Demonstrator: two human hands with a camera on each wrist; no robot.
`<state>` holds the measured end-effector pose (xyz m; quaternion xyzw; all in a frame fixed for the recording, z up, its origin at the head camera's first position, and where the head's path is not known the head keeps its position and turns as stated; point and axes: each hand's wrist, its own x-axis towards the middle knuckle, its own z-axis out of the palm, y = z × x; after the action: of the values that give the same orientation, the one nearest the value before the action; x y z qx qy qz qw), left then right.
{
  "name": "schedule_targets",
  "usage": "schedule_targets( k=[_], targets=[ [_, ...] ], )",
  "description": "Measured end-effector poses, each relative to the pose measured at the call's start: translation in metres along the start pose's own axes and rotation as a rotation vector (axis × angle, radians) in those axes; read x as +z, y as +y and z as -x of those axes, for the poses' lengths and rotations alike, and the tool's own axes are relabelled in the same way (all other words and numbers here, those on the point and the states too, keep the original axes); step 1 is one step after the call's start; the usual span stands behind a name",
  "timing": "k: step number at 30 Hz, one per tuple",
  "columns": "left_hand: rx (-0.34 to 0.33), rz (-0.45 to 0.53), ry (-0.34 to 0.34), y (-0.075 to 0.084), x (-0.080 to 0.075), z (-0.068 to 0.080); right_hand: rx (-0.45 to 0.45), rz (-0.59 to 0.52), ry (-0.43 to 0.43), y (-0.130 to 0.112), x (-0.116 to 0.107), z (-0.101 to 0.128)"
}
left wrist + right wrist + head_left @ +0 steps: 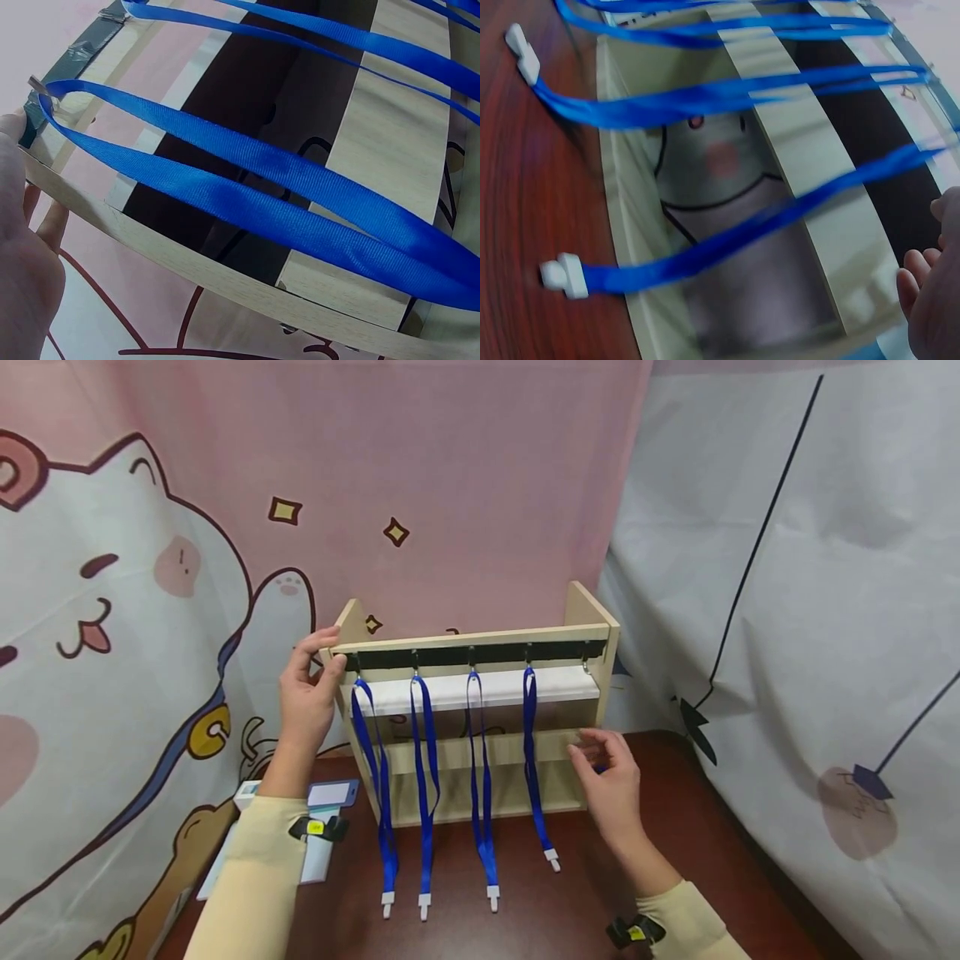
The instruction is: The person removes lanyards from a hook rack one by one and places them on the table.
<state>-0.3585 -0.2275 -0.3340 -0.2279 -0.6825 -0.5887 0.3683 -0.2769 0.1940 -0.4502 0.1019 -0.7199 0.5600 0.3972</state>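
A light wooden rack (480, 635) stands on a dark red table (675, 827). Its black hook strip carries several blue lanyards (382, 777) that hang down, their white clips (387, 903) lying on the table. The rightmost hook (586, 665) is bare. My left hand (311, 693) grips the rack's top left corner, thumb on the front. In the left wrist view that hand (22, 255) lies against the rack's edge (187, 266) beside the first lanyard (247, 180). My right hand (611, 777) hovers by the rack's lower right with relaxed fingers (919, 277), next to the middle slat (825, 225).
Badge holders (330, 794) and cards lie on the table left of the rack, under my left forearm. Printed fabric backdrops hang close behind and on both sides. A small patch of blue shows just below my right fingers.
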Motion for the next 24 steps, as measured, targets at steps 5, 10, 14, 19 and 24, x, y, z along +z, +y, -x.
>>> schedule_targets(
  k=[5, 10, 14, 19, 24],
  targets=[
    [0.007, 0.001, -0.007, 0.001, 0.0, 0.0, 0.041, -0.009, -0.058, 0.017, 0.023, 0.005],
    [0.017, -0.002, -0.006, 0.001, 0.001, 0.0, 0.034, -0.02, -0.102, 0.018, 0.041, 0.002],
    [0.013, 0.005, -0.008, 0.001, 0.002, 0.0, 0.046, -0.034, -0.118, 0.013, 0.049, -0.002],
    [0.003, 0.002, -0.009, 0.0, 0.001, 0.0, 0.07, -0.007, -0.126, 0.008, 0.055, -0.005],
    [-0.002, 0.011, -0.002, 0.001, 0.0, 0.002, 0.08, 0.035, -0.147, 0.008, 0.061, -0.005]
  ],
)
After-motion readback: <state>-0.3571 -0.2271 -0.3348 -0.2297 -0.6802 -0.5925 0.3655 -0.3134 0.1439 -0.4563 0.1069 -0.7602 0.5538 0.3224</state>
